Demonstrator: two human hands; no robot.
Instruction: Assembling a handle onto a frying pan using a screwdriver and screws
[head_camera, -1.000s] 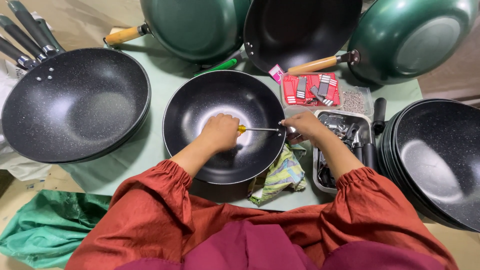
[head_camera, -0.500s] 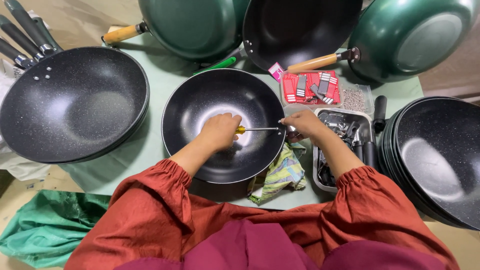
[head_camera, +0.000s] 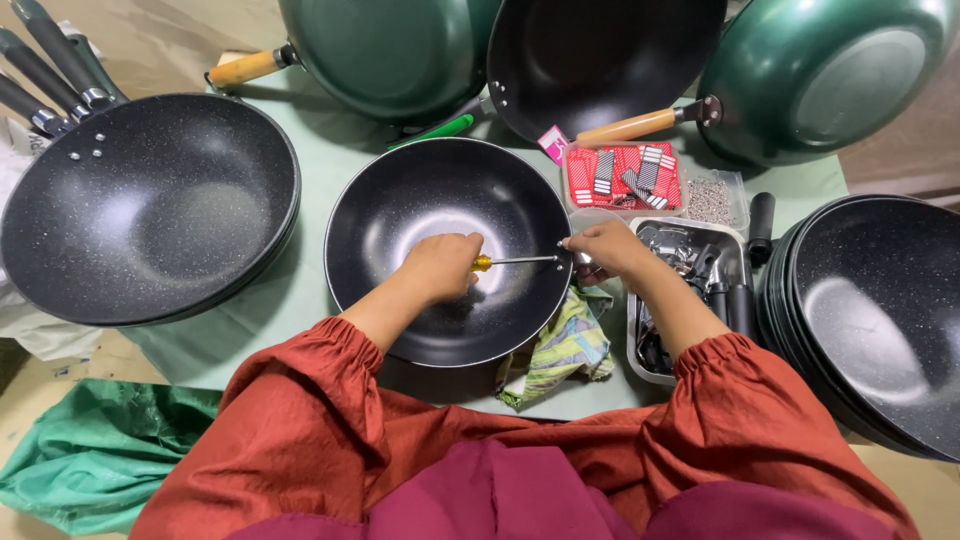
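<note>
Tabletop, pale green cover, crowded w/ cookware. Far side from both hands: three green-bodied woks tilted on edge, two w/ wooden handles. Left of L hand: stack of speckled black woks w/ handles fitted. Right of R hand: second stack of black pans, no handles seen.

Work piece: black wok, rim up, directly under both hands, centred in front of the body.

Metal parts tray just right of R hand, holds dark hardware; black handles lie along its far edge. Red card packets and a clear bag of small screws beyond R hand. Patterned rag tucked under the wok rim, body side of R hand.

Screwdriver: yellow grip, thin steel shank. Long axis runs horiz., L to R across the bowl, tip pointing at the right-hand rim.

L hand: fist closed round the screwdriver grip, inside the bowl, forearm coming in from lower left. Nearer hand to the tool.

R hand: at the wok's right rim, fingers pinched together where the shank tip meets the wall; what it pinches is too small to tell, prob. a fastener. Wrist lies over the tray edge.
</note>
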